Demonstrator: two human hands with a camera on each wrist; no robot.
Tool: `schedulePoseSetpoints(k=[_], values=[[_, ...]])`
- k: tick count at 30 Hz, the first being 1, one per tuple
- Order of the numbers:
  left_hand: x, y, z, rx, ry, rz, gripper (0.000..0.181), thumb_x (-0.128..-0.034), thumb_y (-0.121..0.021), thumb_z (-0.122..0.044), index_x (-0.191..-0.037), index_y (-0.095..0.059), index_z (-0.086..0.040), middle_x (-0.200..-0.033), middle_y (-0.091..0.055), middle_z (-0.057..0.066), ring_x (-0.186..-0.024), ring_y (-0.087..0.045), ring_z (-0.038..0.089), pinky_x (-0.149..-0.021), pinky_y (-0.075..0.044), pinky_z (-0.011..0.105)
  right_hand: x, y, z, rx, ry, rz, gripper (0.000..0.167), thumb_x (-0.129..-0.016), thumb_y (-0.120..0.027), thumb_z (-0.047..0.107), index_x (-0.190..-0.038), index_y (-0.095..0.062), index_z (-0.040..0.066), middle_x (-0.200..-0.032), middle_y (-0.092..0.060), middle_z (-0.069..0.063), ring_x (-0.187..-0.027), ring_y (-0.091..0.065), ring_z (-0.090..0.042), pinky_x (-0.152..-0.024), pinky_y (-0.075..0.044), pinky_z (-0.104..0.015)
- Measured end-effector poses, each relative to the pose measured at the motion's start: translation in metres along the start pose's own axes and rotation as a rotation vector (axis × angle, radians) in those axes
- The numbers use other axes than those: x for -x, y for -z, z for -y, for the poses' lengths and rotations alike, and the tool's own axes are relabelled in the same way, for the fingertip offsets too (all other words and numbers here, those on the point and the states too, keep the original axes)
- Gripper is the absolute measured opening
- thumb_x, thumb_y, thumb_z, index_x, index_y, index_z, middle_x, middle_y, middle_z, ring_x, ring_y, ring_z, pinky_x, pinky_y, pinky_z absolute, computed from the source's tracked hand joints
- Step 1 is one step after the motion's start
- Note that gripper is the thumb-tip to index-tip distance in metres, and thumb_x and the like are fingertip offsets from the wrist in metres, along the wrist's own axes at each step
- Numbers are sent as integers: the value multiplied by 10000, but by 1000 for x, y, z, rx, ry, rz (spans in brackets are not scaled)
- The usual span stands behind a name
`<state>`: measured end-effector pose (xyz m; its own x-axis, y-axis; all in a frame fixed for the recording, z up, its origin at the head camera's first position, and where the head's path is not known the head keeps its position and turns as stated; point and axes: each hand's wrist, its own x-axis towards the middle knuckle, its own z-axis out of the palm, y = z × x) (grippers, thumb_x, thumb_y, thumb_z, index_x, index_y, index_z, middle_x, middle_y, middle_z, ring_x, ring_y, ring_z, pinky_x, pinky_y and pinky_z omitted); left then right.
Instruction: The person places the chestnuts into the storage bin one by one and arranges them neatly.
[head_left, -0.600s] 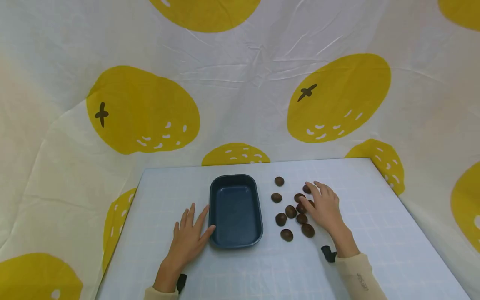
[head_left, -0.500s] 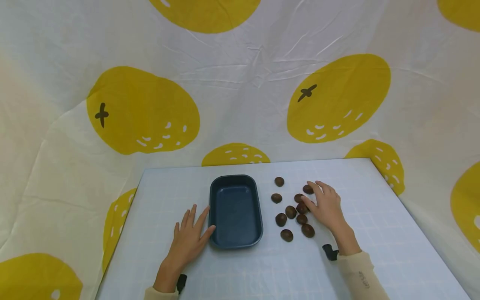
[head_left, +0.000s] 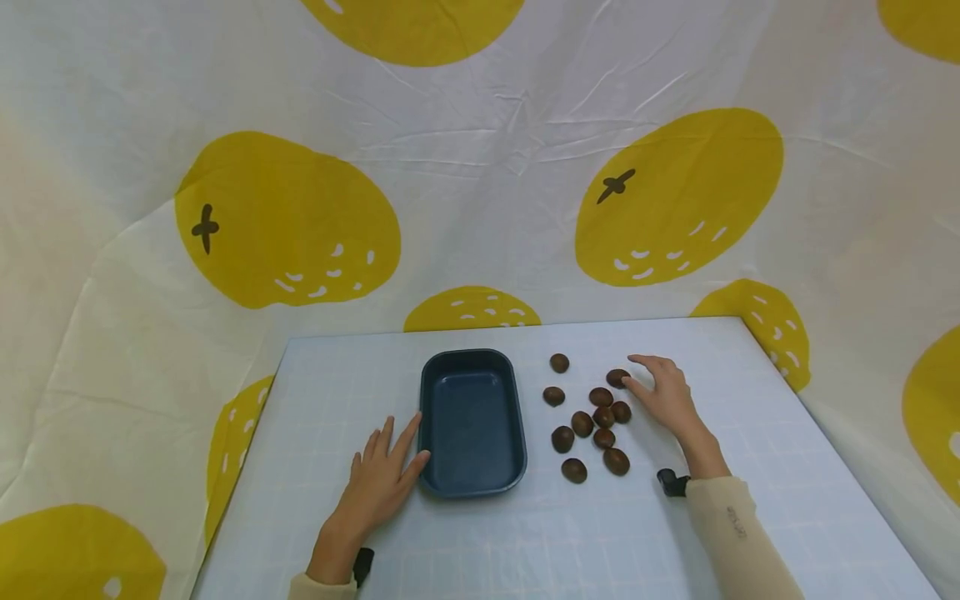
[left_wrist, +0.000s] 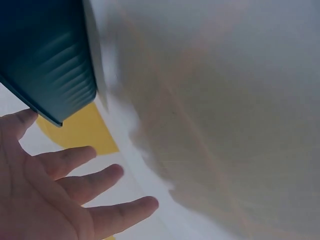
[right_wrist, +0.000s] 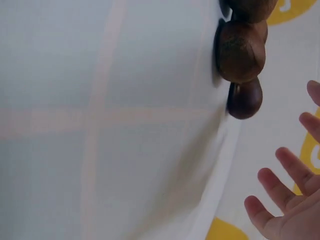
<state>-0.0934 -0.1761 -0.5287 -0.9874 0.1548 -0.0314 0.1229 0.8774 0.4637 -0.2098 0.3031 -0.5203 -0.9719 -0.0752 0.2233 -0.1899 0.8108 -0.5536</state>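
Note:
A dark blue rectangular baking dish (head_left: 471, 425) stands on the table with bare inside. My left hand (head_left: 377, 485) lies along its left side, fingers spread and fairly straight; in the left wrist view a fingertip touches the rim of the dish (left_wrist: 52, 65). Several brown chestnuts (head_left: 582, 424) are scattered to the right of the dish. My right hand (head_left: 666, 402) hovers at their right side, thumb and fingers apart, its thumb close by the far-right chestnut (head_left: 618, 378). In the right wrist view the fingers are spread with nothing between them, below some chestnuts (right_wrist: 242, 51).
The table (head_left: 495, 550) has a pale checked cover. Behind it hangs a white cloth (head_left: 480, 225) with yellow fruit prints. A black wrist camera mount (head_left: 672, 482) shows at the right wrist, and another mount (head_left: 363, 567) at the left.
My right hand has moved right and slightly away from me, off the chestnut cluster, so chestnuts once under its fingers now show. The left hand and the dish have hardly moved.

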Motion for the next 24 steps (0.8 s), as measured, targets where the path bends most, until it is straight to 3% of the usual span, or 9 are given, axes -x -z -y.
schedulePoseSetpoints(k=[8, 15, 24], values=[[0, -2, 2, 79, 9, 36, 653, -1039, -334, -610, -1613, -197, -331, -1588, -223, 292, -1384, -224, 607, -1019, -191, 784, -11, -3, -16, -93, -58, 81, 455, -990, -655, 220, -1366, -545, -11, -1353, -513, -310, -1275, -415, -503, -1036, -321, -652], [1, -1, 1, 94, 18, 47, 655, -1038, -327, -615, -1614, -185, -337, -1582, -244, 289, -1370, -241, 617, -1025, -184, 780, -18, -8, -25, -141, -96, 139, 463, -986, -669, 226, -1373, -545, 4, -1368, -516, -305, -1263, -444, -501, -1027, -347, -640], [1, -1, 3, 91, 27, 77, 632, -1039, -289, -626, -1609, -146, -392, -1563, -298, 281, -1376, -229, 615, -1031, -176, 777, -23, -14, -35, -157, -134, 217, 488, -967, -691, 217, -1372, -551, -17, -1411, -495, -298, -1349, -357, -507, -1086, -251, -653]])
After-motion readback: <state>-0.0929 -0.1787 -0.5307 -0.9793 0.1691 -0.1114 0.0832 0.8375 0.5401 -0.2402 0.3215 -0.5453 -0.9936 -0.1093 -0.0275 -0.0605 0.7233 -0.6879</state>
